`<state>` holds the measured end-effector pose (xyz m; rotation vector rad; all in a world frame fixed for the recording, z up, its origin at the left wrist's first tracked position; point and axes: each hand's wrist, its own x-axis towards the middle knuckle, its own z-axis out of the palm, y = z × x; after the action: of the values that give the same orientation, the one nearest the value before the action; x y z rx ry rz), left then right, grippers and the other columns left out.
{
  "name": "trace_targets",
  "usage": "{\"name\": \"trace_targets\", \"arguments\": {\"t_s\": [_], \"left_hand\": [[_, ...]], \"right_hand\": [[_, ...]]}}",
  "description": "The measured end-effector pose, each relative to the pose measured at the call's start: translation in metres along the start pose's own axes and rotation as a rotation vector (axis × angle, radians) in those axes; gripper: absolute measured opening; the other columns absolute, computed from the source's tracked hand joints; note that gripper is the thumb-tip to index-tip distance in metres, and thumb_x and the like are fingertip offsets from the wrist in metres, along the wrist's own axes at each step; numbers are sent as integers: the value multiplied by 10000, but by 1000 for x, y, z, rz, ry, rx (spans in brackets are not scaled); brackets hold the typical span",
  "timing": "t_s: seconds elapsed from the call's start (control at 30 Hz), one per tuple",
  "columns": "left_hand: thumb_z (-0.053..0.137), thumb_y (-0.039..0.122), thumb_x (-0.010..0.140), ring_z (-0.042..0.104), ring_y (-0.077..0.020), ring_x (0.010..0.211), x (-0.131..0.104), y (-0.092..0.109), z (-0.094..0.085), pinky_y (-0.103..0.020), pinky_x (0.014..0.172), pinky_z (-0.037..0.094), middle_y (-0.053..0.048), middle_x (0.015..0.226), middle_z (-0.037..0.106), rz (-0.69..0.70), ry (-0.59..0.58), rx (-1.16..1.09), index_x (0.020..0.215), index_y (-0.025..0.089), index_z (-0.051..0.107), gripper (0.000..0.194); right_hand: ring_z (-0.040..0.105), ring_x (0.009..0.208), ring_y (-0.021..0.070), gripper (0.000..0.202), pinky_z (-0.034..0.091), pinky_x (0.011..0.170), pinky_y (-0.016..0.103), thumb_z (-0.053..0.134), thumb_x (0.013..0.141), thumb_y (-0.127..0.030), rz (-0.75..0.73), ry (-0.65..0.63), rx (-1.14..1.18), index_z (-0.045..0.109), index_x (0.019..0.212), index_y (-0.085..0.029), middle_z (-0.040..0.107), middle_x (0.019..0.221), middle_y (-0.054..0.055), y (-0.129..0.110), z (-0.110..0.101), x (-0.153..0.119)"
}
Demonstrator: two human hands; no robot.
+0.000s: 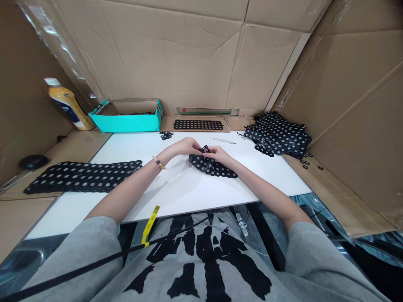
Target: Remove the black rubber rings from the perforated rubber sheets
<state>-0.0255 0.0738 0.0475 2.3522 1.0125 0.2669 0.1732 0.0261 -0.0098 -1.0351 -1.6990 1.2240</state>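
Note:
Both hands meet over the middle of the white table (176, 184). My left hand (189, 147) pinches the upper left edge of a black perforated sheet (217, 167). Close beside it, my right hand (217, 154) has its fingertips closed on the same sheet. A small black loop of it sticks up between the fingertips, and the rest lies bunched on the table. Behind the hands is a small cluster of black rings (166, 135). A white pen (222, 140) lies to the right of that cluster.
Black perforated strips (85, 177) lie at the left; a pile of similar sheets (278, 134) is at the back right, near loose rings (305, 166). A teal box (126, 123), a bottle (69, 105) and a flat perforated piece (198, 125) stand or lie along the back.

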Motion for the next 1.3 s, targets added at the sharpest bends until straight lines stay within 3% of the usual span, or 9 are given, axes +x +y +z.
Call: {"name": "trace_targets", "arguments": {"t_s": [0.17, 0.23, 0.3, 0.37, 0.53, 0.8, 0.9, 1.07, 1.3], "left_hand": [[714, 419, 638, 584, -180, 695, 5, -19, -10, -264, 590, 414, -38, 770, 723, -135, 50, -217, 837, 179, 796, 322], [718, 435, 648, 608, -195, 753, 3, -37, -24, -268, 611, 444, -66, 870, 741, -218, 214, -248, 875, 181, 791, 348], [708, 435, 672, 621, -215, 791, -3, -61, -42, -278, 647, 456, -84, 897, 746, -332, 495, -172, 876, 163, 782, 348], [687, 388, 702, 637, -238, 854, -9, -88, -58, -283, 706, 461, -90, 928, 752, -433, 615, -104, 848, 156, 774, 288], [659, 264, 699, 661, -282, 937, -18, -133, -64, -316, 807, 466, -105, 968, 755, -564, 653, -2, 880, 171, 770, 232], [607, 218, 695, 639, -291, 1023, -20, -147, -55, -310, 899, 448, -119, 1026, 742, -563, 685, 94, 1163, 103, 698, 490], [627, 220, 666, 637, -302, 1006, -25, -156, -58, -322, 878, 453, -118, 1025, 738, -604, 666, 152, 1114, 128, 714, 466], [665, 256, 623, 639, -319, 908, -28, -167, -58, -340, 783, 463, -139, 893, 731, -645, 646, 167, 821, 160, 738, 232], [641, 319, 682, 637, -243, 880, -26, -152, -55, -266, 732, 451, -90, 890, 736, -627, 666, 55, 781, 181, 706, 183]], "right_hand": [[510, 679, 139, 406, 373, 690, 276, 721, 642, -518, 66, 59, -88, 684, 766, -133, 628, 680, -9, 2, -2, 1], [496, 665, 135, 409, 364, 673, 272, 717, 646, -529, 72, 67, -106, 685, 748, -134, 616, 661, -10, 2, -3, 0], [489, 650, 133, 408, 361, 662, 271, 724, 643, -530, 82, 55, -123, 693, 753, -139, 606, 645, -15, 2, -3, -1], [494, 643, 133, 404, 365, 662, 273, 727, 646, -531, 86, 44, -132, 700, 758, -143, 605, 640, -17, 1, -3, -2], [538, 677, 150, 398, 400, 690, 282, 730, 648, -525, 104, 54, -112, 705, 753, -142, 653, 689, 10, -1, -1, -3], [576, 740, 168, 433, 426, 737, 291, 701, 668, -559, 101, 58, -72, 706, 789, -144, 690, 759, 29, -3, 1, -3], [574, 742, 165, 424, 421, 749, 291, 703, 672, -550, 89, 46, -74, 703, 785, -142, 689, 765, 28, -4, 1, -3], [580, 759, 171, 420, 420, 758, 294, 707, 673, -550, 92, 33, -87, 704, 780, -144, 691, 773, 28, -5, 0, -4], [576, 755, 168, 413, 412, 740, 292, 709, 669, -546, 98, 35, -97, 702, 768, -144, 688, 773, 25, -5, 1, -4]]}}
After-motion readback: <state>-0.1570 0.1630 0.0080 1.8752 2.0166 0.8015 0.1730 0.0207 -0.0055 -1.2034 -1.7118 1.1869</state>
